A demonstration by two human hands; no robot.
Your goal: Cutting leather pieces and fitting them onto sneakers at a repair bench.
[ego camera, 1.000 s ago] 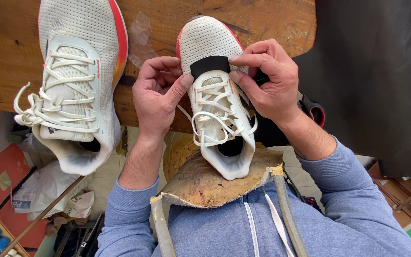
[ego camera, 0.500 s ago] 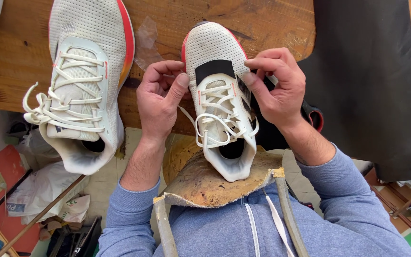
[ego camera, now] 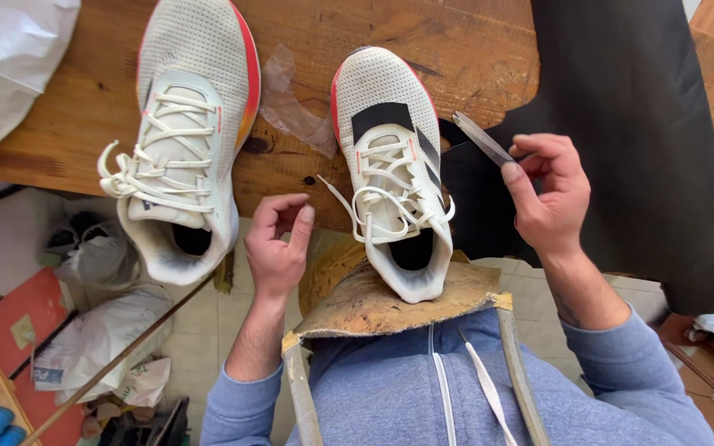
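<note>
Right hand [ego camera: 549,198]: raised over the black sheet [ego camera: 621,140] at the right edge of the wooden surface [ego camera: 473,49]; fingers [ego camera: 530,149] closed in a pinch on the near end of a slim metal tool [ego camera: 483,139], blade end pointing up and left toward the white shoe [ego camera: 390,165]. Tool close to the shoe's right side, not touching it.

Left hand [ego camera: 278,239]: held in the air off the surface's near edge, left of the shoe; fingers loosely curled, half open, holding nothing. One loose lace end [ego camera: 334,192] trailing from the shoe toward this hand; contact not visible.

White shoe: toe pointing away, forefoot on the surface, heel resting on a worn leather apron pad [ego camera: 373,301] at the lap. Black strip [ego camera: 382,120] across the upper just above the lacing. Red-orange edge along the sole.

Second white shoe [ego camera: 183,132]: flat on the surface to the left, well apart from both hands, laces loose.

Clear plastic scrap [ego camera: 291,103]: on the surface between the two shoes.

White bag [ego camera: 10,66]: at the far left corner.
</note>
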